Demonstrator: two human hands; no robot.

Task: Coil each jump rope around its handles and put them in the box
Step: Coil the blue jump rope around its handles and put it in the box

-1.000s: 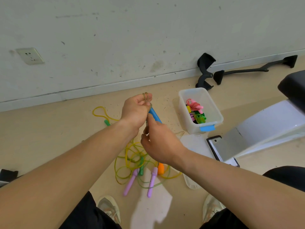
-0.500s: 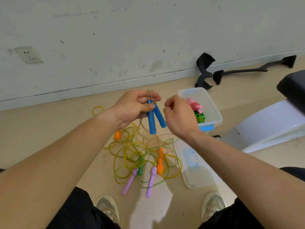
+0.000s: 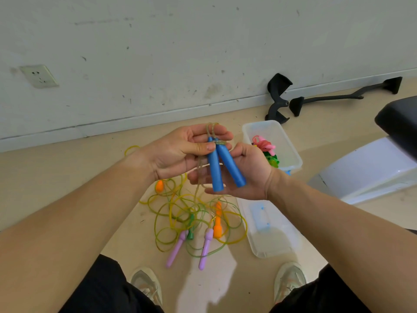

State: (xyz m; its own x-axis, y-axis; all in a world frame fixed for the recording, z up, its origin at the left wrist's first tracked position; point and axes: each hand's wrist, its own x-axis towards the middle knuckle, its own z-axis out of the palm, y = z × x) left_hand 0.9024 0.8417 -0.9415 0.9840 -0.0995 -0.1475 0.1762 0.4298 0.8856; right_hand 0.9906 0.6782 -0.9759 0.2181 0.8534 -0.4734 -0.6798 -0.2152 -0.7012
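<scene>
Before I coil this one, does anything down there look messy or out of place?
Yes. The loose ropes on the floor lie in one tangled heap, loops crossing, and the clear rope from the blue handles trails down into it.

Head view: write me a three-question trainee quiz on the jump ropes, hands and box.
1. True or false: the blue handles lie on the floor.
2. The left hand holds them by: A) a thumb pinch near their tops; B) a fist round their bottoms; C) nothing.
3. Fill in: the box holds a pink coil and a ____ one.
Key: 1 false; 2 A; 3 green.
</scene>
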